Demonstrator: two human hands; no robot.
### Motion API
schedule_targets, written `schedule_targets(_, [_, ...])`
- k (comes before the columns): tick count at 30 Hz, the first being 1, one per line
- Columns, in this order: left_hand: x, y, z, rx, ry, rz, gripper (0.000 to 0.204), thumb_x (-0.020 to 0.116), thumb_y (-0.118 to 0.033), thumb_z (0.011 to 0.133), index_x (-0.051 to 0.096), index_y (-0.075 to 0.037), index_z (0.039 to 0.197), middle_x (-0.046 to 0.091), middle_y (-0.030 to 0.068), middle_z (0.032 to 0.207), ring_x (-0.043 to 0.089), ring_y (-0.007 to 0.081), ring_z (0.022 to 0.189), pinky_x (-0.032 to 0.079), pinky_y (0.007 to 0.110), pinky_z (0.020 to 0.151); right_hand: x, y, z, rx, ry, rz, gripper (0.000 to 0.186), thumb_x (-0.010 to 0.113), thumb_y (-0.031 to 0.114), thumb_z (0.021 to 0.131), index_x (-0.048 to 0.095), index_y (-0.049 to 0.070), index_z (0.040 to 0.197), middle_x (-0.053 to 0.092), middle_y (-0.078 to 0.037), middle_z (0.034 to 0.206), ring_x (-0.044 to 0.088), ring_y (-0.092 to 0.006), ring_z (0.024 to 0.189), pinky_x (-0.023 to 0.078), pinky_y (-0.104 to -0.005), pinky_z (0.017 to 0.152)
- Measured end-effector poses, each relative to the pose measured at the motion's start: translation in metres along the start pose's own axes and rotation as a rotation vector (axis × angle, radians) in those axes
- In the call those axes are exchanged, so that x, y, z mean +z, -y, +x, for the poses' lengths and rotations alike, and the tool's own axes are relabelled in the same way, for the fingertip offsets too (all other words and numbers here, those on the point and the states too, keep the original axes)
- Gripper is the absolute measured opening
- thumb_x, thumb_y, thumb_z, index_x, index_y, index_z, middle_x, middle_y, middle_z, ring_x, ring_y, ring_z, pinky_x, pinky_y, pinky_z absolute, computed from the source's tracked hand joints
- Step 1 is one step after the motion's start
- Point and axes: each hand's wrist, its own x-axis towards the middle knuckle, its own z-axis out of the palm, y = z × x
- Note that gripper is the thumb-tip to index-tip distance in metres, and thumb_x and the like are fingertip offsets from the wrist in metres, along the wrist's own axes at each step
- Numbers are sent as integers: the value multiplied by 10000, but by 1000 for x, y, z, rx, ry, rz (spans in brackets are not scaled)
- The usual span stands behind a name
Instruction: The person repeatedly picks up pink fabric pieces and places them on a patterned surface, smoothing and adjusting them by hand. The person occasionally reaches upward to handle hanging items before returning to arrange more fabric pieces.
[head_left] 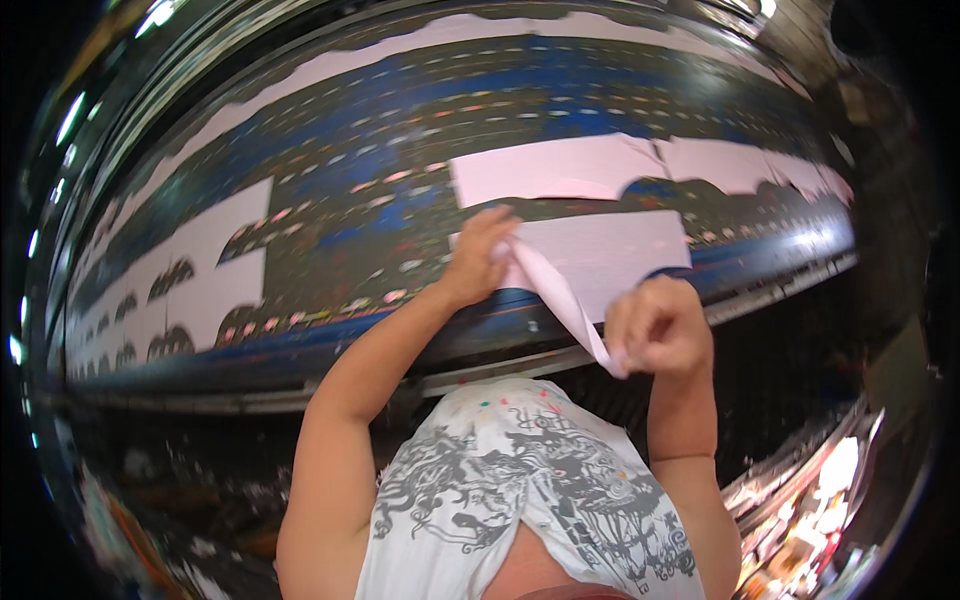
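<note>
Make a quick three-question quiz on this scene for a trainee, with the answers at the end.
1. Choose one: which is at the lower end of the twisted pink strip, the left hand or the right hand?
2. True or false: the strip is spread flat and untwisted along its whole length.
3. Open: what shape are the cut-outs in the pale pieces at the left of the table?

Key:
1. The right hand; the left is at the upper end.
2. False; it hangs twisted between the hands.
3. Curved, like scallops.
</note>
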Motion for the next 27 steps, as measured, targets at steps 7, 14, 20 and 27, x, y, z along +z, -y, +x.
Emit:
schedule_targets(7, [-118, -9, -74, -42, 158, -135, 113, 781, -94, 906, 817, -87, 1013, 779, 90, 993, 703, 341, 1054, 500, 474, 1053, 52, 7, 41, -382, 427, 267, 148, 814, -88, 874, 702, 1, 836, 770, -191, 797, 725, -290, 587, 609, -357, 545])
schedule_targets(14, [-272, -1, -218, -311, -114, -12, 96, 818, -72, 850, 772, -70, 935, 766, 99, 936, 741, 301, 911, 550, 414, 900, 62, -37, 25, -355, 180, 194, 224, 861, -57, 885, 666, 53, 875, 764, -163, 775, 729, -267, 614, 580, -328, 517])
schedule_targets(20, [-353, 23, -304, -705, -369, -217, 63, 798, 0, 942, 792, -26, 999, 787, 33, 953, 721, 128, 916, 559, 290, 850, 91, -103, 26, -179, -228, 146, 227, 853, 49, 953, 637, 96, 903, 665, -92, 797, 608, -209, 683, 499, -327, 585])
schedule_targets(27, [-377, 103, -275, -800, -671, -365, 184, 739, -126, 1074, 793, 48, 1097, 775, 15, 969, 681, 88, 874, 536, 253, 806, 63, -182, 69, 12, -501, 65, 64, 756, -7, 1012, 756, 3, 1075, 687, -69, 1044, 632, -154, 872, 519, -285, 785])
